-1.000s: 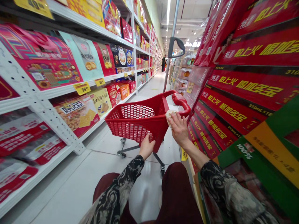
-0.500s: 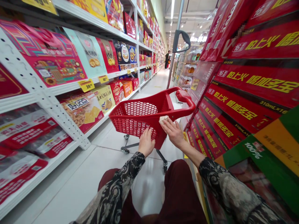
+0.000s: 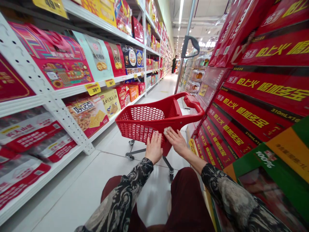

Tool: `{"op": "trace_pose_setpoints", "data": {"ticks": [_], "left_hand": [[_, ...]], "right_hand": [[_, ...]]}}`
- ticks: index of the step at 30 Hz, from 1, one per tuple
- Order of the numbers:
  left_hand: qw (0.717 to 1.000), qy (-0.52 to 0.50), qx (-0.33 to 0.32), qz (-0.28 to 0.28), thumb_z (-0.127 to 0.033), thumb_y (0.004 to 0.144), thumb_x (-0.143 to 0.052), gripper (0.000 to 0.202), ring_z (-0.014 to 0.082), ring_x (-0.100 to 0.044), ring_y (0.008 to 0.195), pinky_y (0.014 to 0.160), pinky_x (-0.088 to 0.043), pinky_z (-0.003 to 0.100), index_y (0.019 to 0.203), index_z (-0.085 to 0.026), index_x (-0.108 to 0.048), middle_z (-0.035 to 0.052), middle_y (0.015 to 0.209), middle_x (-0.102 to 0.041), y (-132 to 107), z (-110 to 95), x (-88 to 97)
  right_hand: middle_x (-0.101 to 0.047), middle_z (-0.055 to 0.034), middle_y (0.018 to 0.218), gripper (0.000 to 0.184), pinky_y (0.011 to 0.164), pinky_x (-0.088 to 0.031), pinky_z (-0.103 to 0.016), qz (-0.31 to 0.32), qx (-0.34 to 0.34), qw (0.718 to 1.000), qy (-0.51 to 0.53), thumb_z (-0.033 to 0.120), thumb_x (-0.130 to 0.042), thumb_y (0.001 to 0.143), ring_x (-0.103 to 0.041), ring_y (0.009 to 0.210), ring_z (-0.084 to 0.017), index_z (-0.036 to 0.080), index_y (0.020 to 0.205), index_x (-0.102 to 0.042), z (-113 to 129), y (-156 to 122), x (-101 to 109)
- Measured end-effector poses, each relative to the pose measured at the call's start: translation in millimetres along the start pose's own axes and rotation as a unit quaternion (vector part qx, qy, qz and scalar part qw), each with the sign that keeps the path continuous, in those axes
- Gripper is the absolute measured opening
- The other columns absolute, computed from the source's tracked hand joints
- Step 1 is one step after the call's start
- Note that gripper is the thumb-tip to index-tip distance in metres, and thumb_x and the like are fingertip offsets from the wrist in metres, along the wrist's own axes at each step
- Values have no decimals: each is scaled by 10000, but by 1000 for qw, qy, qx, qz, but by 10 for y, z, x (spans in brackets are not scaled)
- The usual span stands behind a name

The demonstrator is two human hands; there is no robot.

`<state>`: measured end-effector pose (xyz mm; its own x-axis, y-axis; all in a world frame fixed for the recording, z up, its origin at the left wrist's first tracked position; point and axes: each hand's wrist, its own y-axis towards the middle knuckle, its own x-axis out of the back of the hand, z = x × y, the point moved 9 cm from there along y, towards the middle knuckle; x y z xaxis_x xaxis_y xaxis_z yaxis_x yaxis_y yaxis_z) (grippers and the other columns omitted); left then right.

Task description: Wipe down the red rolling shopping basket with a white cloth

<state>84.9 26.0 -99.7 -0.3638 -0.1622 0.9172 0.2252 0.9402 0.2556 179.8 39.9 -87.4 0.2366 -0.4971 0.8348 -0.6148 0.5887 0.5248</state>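
Head view down a supermarket aisle: a red plastic shopping cart (image 3: 178,117) stands at 12 o'clock just beyond the knees, with a basket walled in red mesh (image 3: 137,130), a curved handle (image 3: 196,106) toward 1 o'clock, and a metal frame on small casters (image 3: 130,157). A small pale wad (image 3: 166,130), perhaps cloth or tissue but too small to tell, lies against the cart's red wall at the edge of the mesh. The right hand (image 3: 176,141) is open with its fingers stretched out, the wad at its fingertips, touching it without a clear grip. The left hand (image 3: 154,147) is open too, fingers spread and palm flat on the mesh, holding nothing, just beside the right. Patterned black-and-cream sleeves (image 3: 116,203) cover both forearms, above dark red trousers (image 3: 185,206). White metal shelving (image 3: 48,96) stocked with boxed snacks runs from 9 to 11 o'clock, red cartons with yellow lettering (image 3: 260,93) are stacked at 2 to 3 o'clock, and a person (image 3: 174,64) stands far down the aisle near 12 o'clock.
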Motion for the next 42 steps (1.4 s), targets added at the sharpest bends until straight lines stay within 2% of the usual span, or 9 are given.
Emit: {"op": "trace_pose_setpoints", "data": {"ticks": [6,12,14,20,24,28,33,35,42], "left_hand": [[999,-33,10,-1,-149,684,-504,730,259,-120,1381,1100,-103,506,1376,-117,-274,135,1492,-185,10,15,2],[963,-262,58,-34,-134,702,-507,661,236,-196,1365,1108,-138,466,1342,-145,-344,119,1471,-260,56,36,-49],[898,-430,86,-38,-190,741,-509,574,217,-313,1317,1094,-222,409,1305,-172,-400,99,1412,-384,127,29,-104],[580,-792,183,-55,-215,754,-524,304,169,-527,1130,977,-390,289,1045,-149,-583,73,1161,-613,264,-20,-205],[517,-823,234,-20,-218,736,-564,249,166,-537,1111,930,-425,265,968,-142,-618,68,1131,-627,194,-43,-240],[580,-785,217,28,-266,784,-519,340,190,-514,1147,954,-410,315,1107,-178,-576,52,1218,-585,179,-90,-263],[826,-546,140,-6,-249,750,-558,475,219,-411,1252,1077,-251,333,1213,-152,-516,107,1317,-501,228,15,-152],[890,-439,120,-27,-244,749,-543,513,227,-373,1278,1095,-212,347,1247,-136,-483,124,1346,-466,203,61,-112],[983,-167,79,8,-247,786,-470,593,267,-205,1359,1089,-160,491,1354,-149,-332,134,1460,-283,63,135,-121]], "right_hand": [[-440,-82,1367,429,1094,-155,-478,-123,-70,990,-26,93,-349,893,-230,1349,-205,204,1291,-465,-343,213,576],[-509,-85,1308,449,1034,-306,-463,-47,-67,996,42,62,-358,854,-349,1296,-208,209,1250,-507,-213,13,189],[-503,-99,1311,449,1009,-355,-442,-63,-89,990,87,75,-365,841,-371,1282,-205,195,1250,-506,-79,-49,132],[-360,-157,1406,569,1039,-323,-460,-96,-107,974,177,207,-474,794,-272,1331,-239,115,1346,-372,245,-5,272],[-372,-149,1402,549,1034,-302,-488,-72,-72,986,132,211,-496,797,-234,1346,-245,142,1332,-397,251,5,281],[-503,-94,1312,412,1059,-276,-450,-91,-19,993,78,123,-396,860,-281,1330,-190,200,1251,-502,98,21,371],[-458,-65,1354,412,1095,-157,-500,-118,-67,991,-5,90,-351,888,-224,1350,-205,226,1239,-517,-367,135,582],[-438,-69,1368,421,1092,-154,-511,-99,-61,993,-20,81,-348,890,-208,1355,-211,217,1259,-497,-440,152,534],[-487,-105,1322,377,1040,-274,-518,25,28,999,-6,74,-425,857,-333,1302,-247,159,1208,-533,-58,-122,-148]]}}
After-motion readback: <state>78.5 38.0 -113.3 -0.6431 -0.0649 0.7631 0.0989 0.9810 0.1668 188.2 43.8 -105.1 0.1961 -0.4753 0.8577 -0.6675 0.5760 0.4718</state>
